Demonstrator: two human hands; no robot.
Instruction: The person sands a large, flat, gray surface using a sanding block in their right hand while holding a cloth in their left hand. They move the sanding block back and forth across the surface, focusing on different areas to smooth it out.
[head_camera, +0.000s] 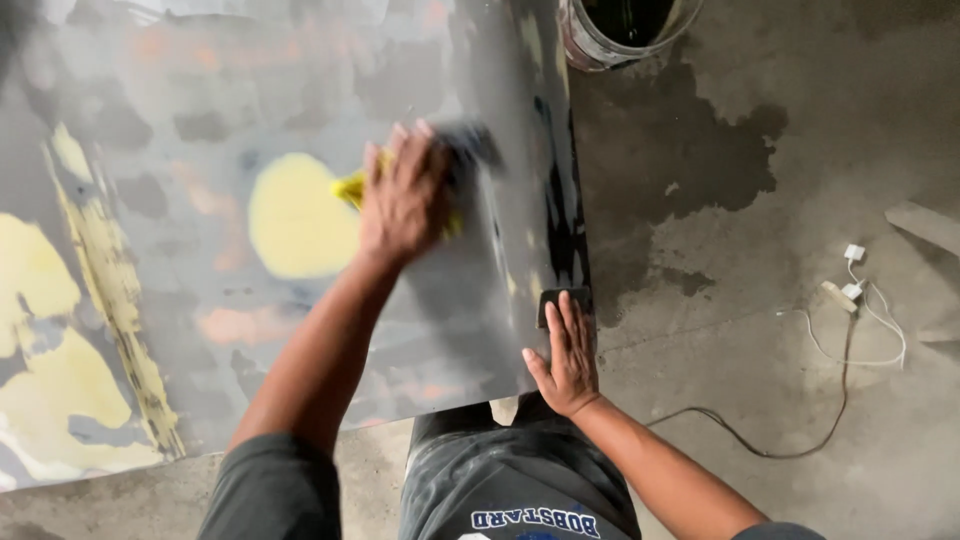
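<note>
- A grey sanding block (470, 150) backed with a yellow pad (352, 187) lies flat on the upper middle of a large grey body panel (200, 300), just right of a round yellow filler patch (295, 215).
- The left hand (405, 200) lies on top of the block, fingers spread over it and pressing it against the panel; block and hand are blurred.
- The right hand (565, 355) lies flat near the panel's right edge, fingers held together and pointing up, their tips touching a small dark rectangular piece (563, 297).
- The panel surface is dull grey, mottled with yellow filler along its left side and pinkish worn spots; a glossy black strip runs down its right edge.
- Right of the panel is bare concrete floor (800, 420), dark with a wet stain (690, 150) by the edge.
- A bucket (600, 35) stands at the top, just beyond the panel's corner.
- White plugs (850, 280) and a cable (760, 440) lie well apart to the right; floor between them and the panel is open.
</note>
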